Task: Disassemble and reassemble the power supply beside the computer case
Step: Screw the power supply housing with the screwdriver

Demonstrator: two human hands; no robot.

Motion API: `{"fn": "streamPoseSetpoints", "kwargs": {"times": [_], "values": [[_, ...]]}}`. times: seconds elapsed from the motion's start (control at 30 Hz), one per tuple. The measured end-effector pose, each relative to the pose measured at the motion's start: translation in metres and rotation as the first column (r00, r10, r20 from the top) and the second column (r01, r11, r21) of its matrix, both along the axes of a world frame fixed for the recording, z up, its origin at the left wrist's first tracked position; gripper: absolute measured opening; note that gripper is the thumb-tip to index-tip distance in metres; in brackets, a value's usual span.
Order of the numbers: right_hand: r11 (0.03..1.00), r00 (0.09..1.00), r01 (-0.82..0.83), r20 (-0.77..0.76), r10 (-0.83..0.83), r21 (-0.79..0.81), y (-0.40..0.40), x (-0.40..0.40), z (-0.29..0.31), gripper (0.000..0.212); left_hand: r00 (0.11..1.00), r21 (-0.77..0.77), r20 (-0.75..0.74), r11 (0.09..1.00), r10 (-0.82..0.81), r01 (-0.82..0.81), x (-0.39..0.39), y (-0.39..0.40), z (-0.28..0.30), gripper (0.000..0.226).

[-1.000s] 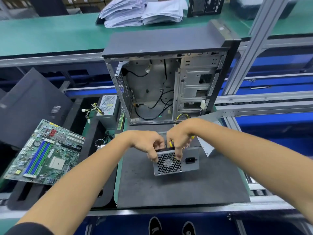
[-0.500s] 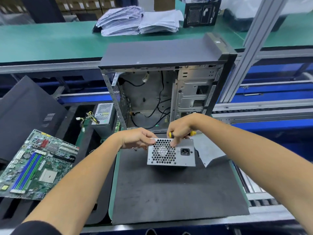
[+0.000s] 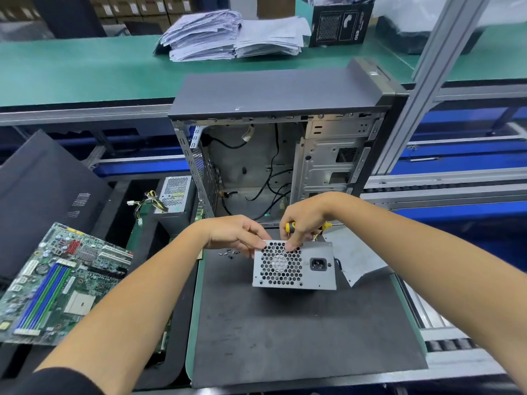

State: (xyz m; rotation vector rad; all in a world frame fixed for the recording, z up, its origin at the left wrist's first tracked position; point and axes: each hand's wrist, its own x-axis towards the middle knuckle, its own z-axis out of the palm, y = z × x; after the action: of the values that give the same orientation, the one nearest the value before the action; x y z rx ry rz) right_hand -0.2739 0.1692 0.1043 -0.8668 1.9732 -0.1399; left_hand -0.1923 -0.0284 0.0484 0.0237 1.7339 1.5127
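A grey metal power supply (image 3: 293, 266) stands on the dark mat (image 3: 299, 337), its fan grille and power socket facing me. My left hand (image 3: 236, 233) grips its upper left corner. My right hand (image 3: 303, 223) holds a yellow-and-black screwdriver (image 3: 291, 226) while its fingertips press on the top edge of the grille. Several small dark screws (image 3: 228, 253) lie on the mat just left of the unit. The open computer case (image 3: 279, 143) stands right behind, with loose black cables inside.
A green motherboard (image 3: 57, 283) lies at the left on black foam. A second power supply (image 3: 174, 192) with coloured wires sits left of the case. A bent grey metal cover (image 3: 359, 260) lies right of the unit. A black side panel (image 3: 42, 195) leans at far left.
The power supply has been turned so its fan face looks squarely at me. My left hand has shifted from the top of the grille to the upper left corner. The head camera has dropped closer.
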Motion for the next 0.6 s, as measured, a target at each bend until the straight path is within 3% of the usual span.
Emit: {"fn": "streamPoseSetpoints", "kwargs": {"times": [0.1,0.2,0.4,0.6], "values": [[0.998,0.983,-0.066,-0.172,0.067,0.010,-0.0066,-0.0003,0.0014,0.015,0.998,-0.020,-0.029,0.998,0.060,-0.061,-0.0042,0.0017,-0.0001,0.013],[0.996,0.956,-0.091,-0.283,0.081,-0.021,-0.0091,-0.0005,-0.0012,0.010,0.989,-0.039,-0.038,0.988,0.146,-0.147,-0.0089,0.0037,-0.0033,0.015],[0.992,0.966,-0.067,-0.255,0.039,-0.102,-0.0009,-0.0013,0.0000,0.017,0.991,-0.022,-0.013,0.991,0.131,-0.131,-0.0087,0.0027,-0.0064,0.010],[0.987,0.962,-0.044,-0.272,0.001,-0.153,-0.0033,0.0008,0.0049,0.039,0.996,-0.069,-0.025,0.994,0.085,-0.086,-0.0098,0.0015,-0.0041,0.018]]}}
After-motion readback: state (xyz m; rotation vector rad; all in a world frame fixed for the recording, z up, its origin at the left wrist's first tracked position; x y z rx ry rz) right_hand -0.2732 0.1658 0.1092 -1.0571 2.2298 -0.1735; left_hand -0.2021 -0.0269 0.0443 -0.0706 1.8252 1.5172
